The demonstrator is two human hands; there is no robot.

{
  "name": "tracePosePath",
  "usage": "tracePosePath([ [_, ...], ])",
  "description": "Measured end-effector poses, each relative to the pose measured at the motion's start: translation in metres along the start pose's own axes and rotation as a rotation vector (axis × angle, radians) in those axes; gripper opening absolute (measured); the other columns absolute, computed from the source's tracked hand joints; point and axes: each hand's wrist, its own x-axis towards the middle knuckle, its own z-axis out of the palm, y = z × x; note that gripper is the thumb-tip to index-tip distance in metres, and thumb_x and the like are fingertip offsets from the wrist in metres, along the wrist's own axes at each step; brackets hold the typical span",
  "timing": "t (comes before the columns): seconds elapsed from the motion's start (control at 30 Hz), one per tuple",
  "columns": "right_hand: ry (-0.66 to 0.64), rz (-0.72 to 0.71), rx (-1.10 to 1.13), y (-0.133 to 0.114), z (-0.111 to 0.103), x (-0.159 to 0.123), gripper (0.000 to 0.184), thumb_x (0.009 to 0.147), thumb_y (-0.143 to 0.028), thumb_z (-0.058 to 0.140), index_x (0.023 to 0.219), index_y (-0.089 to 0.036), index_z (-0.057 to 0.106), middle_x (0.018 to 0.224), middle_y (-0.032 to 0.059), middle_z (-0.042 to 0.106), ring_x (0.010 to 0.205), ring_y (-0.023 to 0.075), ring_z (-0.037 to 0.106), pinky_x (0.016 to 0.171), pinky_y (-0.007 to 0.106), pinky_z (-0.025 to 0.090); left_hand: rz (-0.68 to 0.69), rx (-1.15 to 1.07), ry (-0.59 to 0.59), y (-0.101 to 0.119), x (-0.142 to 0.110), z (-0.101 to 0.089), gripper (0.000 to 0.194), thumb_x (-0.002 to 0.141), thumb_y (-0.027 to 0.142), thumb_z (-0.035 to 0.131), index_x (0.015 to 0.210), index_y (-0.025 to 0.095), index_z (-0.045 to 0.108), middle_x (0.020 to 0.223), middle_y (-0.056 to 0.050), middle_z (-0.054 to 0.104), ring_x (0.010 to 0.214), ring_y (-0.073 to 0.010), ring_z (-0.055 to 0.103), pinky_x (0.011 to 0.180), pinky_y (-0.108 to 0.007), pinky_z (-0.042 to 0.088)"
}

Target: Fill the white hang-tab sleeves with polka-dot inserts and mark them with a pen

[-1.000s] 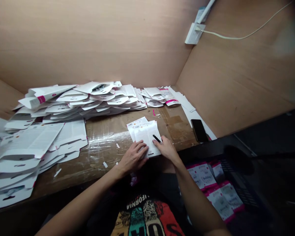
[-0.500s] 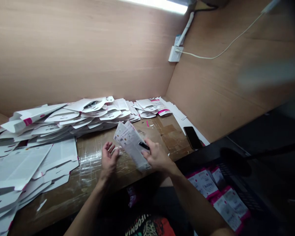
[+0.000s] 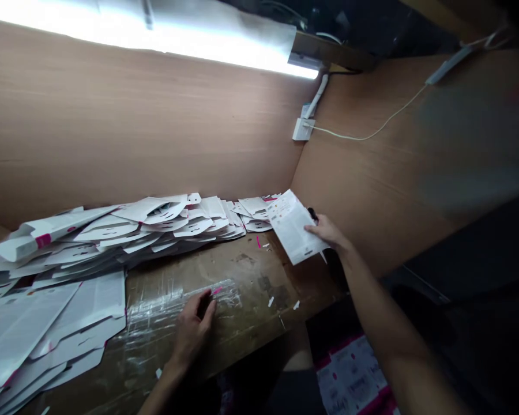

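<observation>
A brown worktop [image 3: 242, 271], patched with shiny tape and dotted with scraps, sits before plain board walls [image 3: 147, 127] under a bright tube light [image 3: 155, 43]. A white socket box [image 3: 303, 129] is fixed near the corner. White packets lie in a long heap [image 3: 155, 227] along the back, with a second pile [image 3: 38, 340] at the left.

The right hand [image 3: 327, 230] grips some white packets [image 3: 294, 227] and a small black tool [image 3: 312, 214] above the worktop's right end. The left hand [image 3: 194, 323] is loosely curled; whether it touches the pink scrap [image 3: 217, 290] is hard to tell.

Half a second ago the gripped packets were over the middle; they have moved rightward, away from the left hand.
</observation>
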Motion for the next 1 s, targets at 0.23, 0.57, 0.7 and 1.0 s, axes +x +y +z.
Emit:
tracePosePath([
  [0.23,0.249,-0.04,-0.454,-0.035,-0.029,0.117,0.047,0.087,-0.029,0.081,0.127,-0.008,0.069,0.133,0.0275,0.065,0.12,0.034,0.063,0.101,0.045,0.05,0.228,0.172,-0.052,0.013,0.007,0.005,0.024,0.099,0.043,0.063,0.109,0.024,0.075,0.114,-0.009,0.077,0.107,-0.0294,0.073,0.096,-0.049,0.061],
  [0.57,-0.3,-0.553,-1.207,0.002,0.147,0.08,0.091,0.091,-0.016,0.066,0.17,-0.024,0.021,0.171,0.0257,0.026,0.144,0.0398,0.043,0.097,0.044,0.056,0.234,0.257,-0.088,0.016,0.002,0.006,0.02,0.101,0.037,0.061,0.102,0.024,0.076,0.111,-0.008,0.075,0.105,-0.0266,0.071,0.093,-0.044,0.059],
  [0.7,-0.352,-0.62,-1.24,-0.004,0.153,0.095,0.067,0.101,-0.011,0.044,0.167,-0.019,0.031,0.151,0.0264,0.053,0.134,0.0353,0.053,0.095,0.042,0.056,0.202,0.278,-0.115,0.021,0.002,0.005,0.021,0.101,0.037,0.06,0.099,0.024,0.076,0.111,-0.009,0.075,0.106,-0.0278,0.07,0.096,-0.046,0.057],
  [1.0,-0.293,-0.535,-1.234,-0.031,0.138,0.068,0.039,0.103,-0.009,0.038,0.129,-0.01,0.067,0.118,0.023,0.074,0.116,0.0318,0.065,0.089,0.036,0.055,0.158,0.166,-0.084,0.021,0.001,0.004,0.024,0.099,0.038,0.059,0.094,0.022,0.076,0.109,-0.011,0.076,0.106,-0.0284,0.07,0.097,-0.046,0.057],
])
